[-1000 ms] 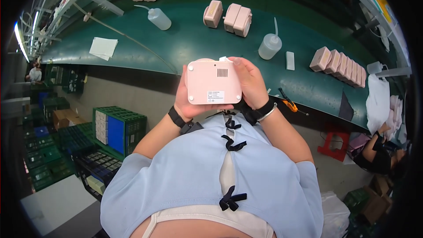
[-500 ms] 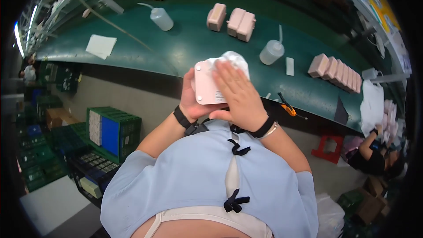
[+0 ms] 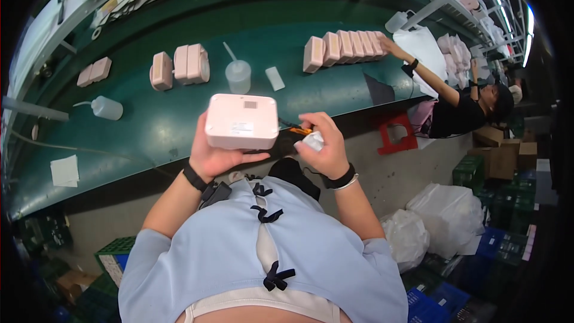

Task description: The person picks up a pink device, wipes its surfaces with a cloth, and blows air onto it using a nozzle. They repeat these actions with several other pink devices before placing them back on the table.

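A pale pink box with rounded corners rests in my left hand, in front of the bench. Its underside faces up, showing small round feet, a label and a dark little rectangle. My left palm and fingers support it from below and the left side. To the right of the box, apart from it, my right hand is closed on a crumpled white cloth. Just beyond that hand an orange-handled tool shows at the bench edge, partly hidden.
On the green bench stand a squeeze bottle, another squeeze bottle, pink boxes and a row of pink boxes. A co-worker reaches toward that row. A red stool and white bags are at right.
My right hand has come off the box with the cloth and moved to its right. The box has tilted in my left hand. The whole view has swung rightward.
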{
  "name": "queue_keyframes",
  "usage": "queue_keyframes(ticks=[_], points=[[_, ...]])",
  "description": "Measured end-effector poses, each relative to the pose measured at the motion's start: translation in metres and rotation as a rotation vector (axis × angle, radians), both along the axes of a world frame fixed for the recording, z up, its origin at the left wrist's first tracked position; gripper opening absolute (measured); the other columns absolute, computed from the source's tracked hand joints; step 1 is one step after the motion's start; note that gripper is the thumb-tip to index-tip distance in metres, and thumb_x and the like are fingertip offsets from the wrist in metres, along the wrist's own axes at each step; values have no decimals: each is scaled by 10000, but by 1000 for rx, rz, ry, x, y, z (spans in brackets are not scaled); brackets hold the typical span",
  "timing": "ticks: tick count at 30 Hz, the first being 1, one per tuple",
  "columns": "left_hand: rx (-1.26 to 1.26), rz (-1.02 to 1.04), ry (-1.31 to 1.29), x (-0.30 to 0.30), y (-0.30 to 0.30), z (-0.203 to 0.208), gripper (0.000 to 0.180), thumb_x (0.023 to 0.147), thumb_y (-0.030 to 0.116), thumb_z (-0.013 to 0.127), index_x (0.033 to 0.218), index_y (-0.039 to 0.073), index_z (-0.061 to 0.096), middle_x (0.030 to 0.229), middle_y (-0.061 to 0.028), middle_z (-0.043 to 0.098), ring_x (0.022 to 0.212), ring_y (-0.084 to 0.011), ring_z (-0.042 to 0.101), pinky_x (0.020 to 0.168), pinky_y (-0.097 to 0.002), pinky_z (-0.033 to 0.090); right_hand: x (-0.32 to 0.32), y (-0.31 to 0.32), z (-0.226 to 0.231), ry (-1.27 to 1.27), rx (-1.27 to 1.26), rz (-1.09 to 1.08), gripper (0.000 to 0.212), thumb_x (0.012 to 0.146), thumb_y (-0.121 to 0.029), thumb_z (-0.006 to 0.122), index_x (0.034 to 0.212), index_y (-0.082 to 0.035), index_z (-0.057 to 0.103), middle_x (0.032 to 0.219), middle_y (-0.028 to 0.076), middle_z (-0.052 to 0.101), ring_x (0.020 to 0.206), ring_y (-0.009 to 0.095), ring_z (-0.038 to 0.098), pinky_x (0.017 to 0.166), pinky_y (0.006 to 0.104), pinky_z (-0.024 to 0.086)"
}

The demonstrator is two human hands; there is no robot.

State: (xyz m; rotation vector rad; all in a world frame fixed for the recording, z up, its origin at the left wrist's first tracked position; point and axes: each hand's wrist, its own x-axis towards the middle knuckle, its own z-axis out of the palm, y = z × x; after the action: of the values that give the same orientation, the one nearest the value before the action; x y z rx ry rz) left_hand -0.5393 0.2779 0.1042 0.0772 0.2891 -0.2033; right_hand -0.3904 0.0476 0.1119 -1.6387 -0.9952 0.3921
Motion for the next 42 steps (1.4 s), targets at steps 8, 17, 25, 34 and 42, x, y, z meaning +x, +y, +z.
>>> queue_keyframes(ticks=[8, 17, 25, 34, 42], points=[[-124, -268, -73, 135, -66, -19, 730, 917, 620, 365, 1479, 155, 395, 1513, -187, 377, 1362, -446, 383, 1084, -700, 245, 86, -59, -15, -174, -130, -175, 671, 694, -146, 785, 1323, -44, 574, 1350, 189, 567, 1168, 300, 604, 873, 320, 483], [-45, -616, 168, 274, -136, -47, 863, 916, 729, 310, 1458, 63, 403, 1462, -178, 454, 1317, -340, 461, 1092, -660, 259, 197, -151, -94, 293, 128, -409, 479, 790, -159, 751, 1238, -50, 619, 1181, 115, 659, 1007, 254, 665, 884, 326, 521], [584, -347, -50, 272, -128, -12, 566, 1026, 440, 426, 1422, 38, 447, 1426, -169, 504, 1262, -266, 526, 1050, -428, 417, 378, -271, -272, 1480, 688, -141, 237, 938, -341, 561, 975, -120, 638, 782, 44, 641, 592, 178, 605, 522, 271, 470], [857, 339, 622, 132, -65, -44, 404, 1005, 347, 503, 1304, 78, 547, 1307, -92, 600, 1139, -200, 582, 953, -354, 457, 453, -251, -325, 1660, 495, -665, 279, 921, -404, 566, 895, -129, 604, 651, 4, 547, 422, 168, 459, 445, 290, 364], [966, 553, 985, 58, -23, -83, 381, 936, 290, 633, 1244, 73, 576, 1254, -75, 623, 1111, -217, 594, 955, -353, 458, 476, -270, -342, 1845, 342, -524, 338, 951, -410, 540, 976, -84, 626, 853, 28, 613, 481, 156, 461, 467, 318, 366]])
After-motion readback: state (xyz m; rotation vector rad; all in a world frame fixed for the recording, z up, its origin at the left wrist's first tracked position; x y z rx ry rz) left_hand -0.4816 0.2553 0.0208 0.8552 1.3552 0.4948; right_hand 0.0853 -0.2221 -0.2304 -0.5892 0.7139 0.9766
